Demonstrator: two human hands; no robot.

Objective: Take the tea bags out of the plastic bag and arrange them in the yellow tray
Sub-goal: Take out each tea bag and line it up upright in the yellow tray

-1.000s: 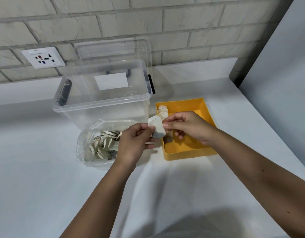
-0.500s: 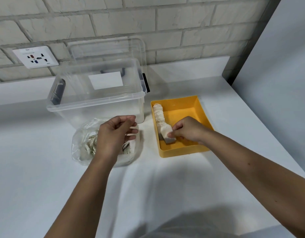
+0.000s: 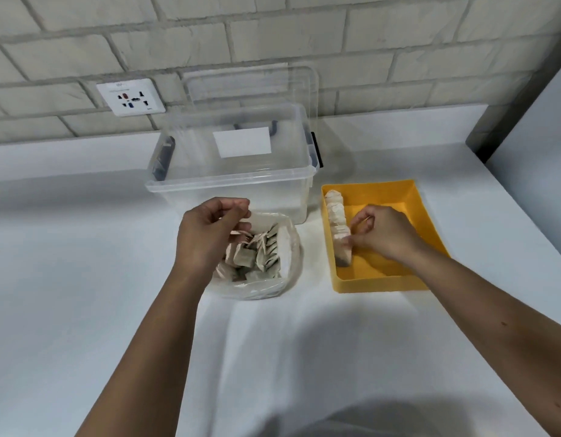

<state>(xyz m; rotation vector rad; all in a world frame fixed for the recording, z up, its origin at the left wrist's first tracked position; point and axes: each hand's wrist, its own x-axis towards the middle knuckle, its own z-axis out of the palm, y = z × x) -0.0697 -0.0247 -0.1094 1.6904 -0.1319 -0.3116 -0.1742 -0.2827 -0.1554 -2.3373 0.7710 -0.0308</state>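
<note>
A clear plastic bag (image 3: 290, 257) lies open on the white counter with several tea bags (image 3: 257, 257) inside. My left hand (image 3: 210, 238) hovers over the bag's mouth, its fingers loosely curled and holding nothing. To the right stands the yellow tray (image 3: 408, 212). A row of tea bags (image 3: 334, 216) stands along its left wall. My right hand (image 3: 386, 233) is inside the tray, with thumb and curled fingers pinching the nearest tea bag (image 3: 343, 255) at the front end of the row.
A clear plastic storage box (image 3: 232, 181) stands right behind the bag, its lid (image 3: 251, 86) leaning on the brick wall. A wall socket (image 3: 130, 96) is at the back left. A grey panel (image 3: 544, 146) borders the counter on the right.
My left hand passed a tea bag to my right and went back over the plastic bag. My right hand carried the tea bag into the tray and set it at the row's front end.
</note>
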